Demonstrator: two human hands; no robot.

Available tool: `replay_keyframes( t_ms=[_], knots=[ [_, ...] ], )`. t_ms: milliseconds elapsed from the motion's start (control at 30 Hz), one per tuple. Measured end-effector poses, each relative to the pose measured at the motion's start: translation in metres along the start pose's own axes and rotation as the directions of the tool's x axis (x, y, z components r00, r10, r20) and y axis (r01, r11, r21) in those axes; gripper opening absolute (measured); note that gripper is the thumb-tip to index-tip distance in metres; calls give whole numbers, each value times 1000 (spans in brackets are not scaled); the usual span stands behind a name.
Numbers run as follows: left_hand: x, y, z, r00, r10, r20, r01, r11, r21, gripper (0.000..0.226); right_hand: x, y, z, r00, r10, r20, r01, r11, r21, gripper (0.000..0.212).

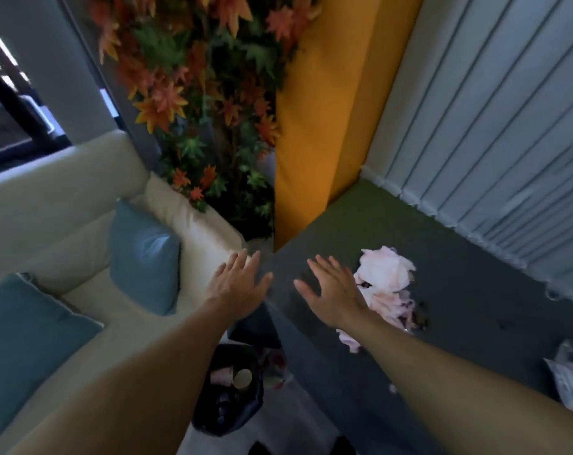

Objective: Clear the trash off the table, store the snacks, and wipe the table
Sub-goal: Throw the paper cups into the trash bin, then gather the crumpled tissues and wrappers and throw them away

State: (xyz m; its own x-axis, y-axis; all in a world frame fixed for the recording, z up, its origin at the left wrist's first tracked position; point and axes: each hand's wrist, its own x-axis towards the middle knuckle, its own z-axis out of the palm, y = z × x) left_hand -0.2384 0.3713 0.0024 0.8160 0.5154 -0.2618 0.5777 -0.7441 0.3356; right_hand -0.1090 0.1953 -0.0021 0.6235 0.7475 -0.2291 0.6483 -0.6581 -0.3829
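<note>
Evidently both hands are reaching out flat and released, gripping nothing: the left hand is hovering with straight fingers over the near corner where the sofa arm is meeting the tabletop, and the right hand is spreading its fingers over the tabletop just beside the crumpled tissues. Whether either palm is touching anything is not clear from this view. The tissues, pinkish white and stained, are lying heaped near the table's left edge, and that placement is probably helping the job, since a bin lined with a black bag is standing on the floor directly below that edge, already holding a paper cup and other scraps; the open hands look to be readying to gather or sweep the heap toward it. Dark specks are lying on the tabletop just beside the tissues, so the wiping step is not yet done. A pale plastic bag is sitting at the right edge of view; what it is holding cannot be told. The tabletop is showing as dark grey and matte. A cream sofa with blue cushions is flanking it on the left, orange and green artificial leaves are filling the corner, and a yellow panel and pale vertical blinds are closing off the far side.
</note>
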Motion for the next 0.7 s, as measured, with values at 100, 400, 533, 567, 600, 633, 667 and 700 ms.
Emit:
replay_keyframes(
  t_ms=[100,400,533,567,600,633,667,700],
  knots=[
    [10,45,0,997,54,49,-56,998,31,74,-15,34,-22,997,60,-53,-59,998,23,71],
    [32,163,16,965,235,118,-249,960,125,71,-65,133,-68,964,217,-157,-214,976,37,69],
    [40,209,26,940,305,154,-328,930,164,70,-88,175,-84,942,280,-186,-271,960,71,69],
    [42,221,29,934,320,161,-345,923,170,70,-94,186,-87,936,294,-191,-285,956,73,70],
    [43,232,32,928,332,170,-360,916,176,70,-99,196,-90,931,306,-198,-297,952,75,72],
    [44,244,35,922,345,177,-375,910,180,70,-104,206,-93,926,317,-206,-307,948,81,73],
    [45,256,38,916,357,182,-389,903,183,69,-109,215,-97,920,328,-214,-317,945,87,73],
    [46,267,40,909,375,184,-407,894,188,70,-114,224,-100,914,338,-225,-325,941,94,73]
  ],
)
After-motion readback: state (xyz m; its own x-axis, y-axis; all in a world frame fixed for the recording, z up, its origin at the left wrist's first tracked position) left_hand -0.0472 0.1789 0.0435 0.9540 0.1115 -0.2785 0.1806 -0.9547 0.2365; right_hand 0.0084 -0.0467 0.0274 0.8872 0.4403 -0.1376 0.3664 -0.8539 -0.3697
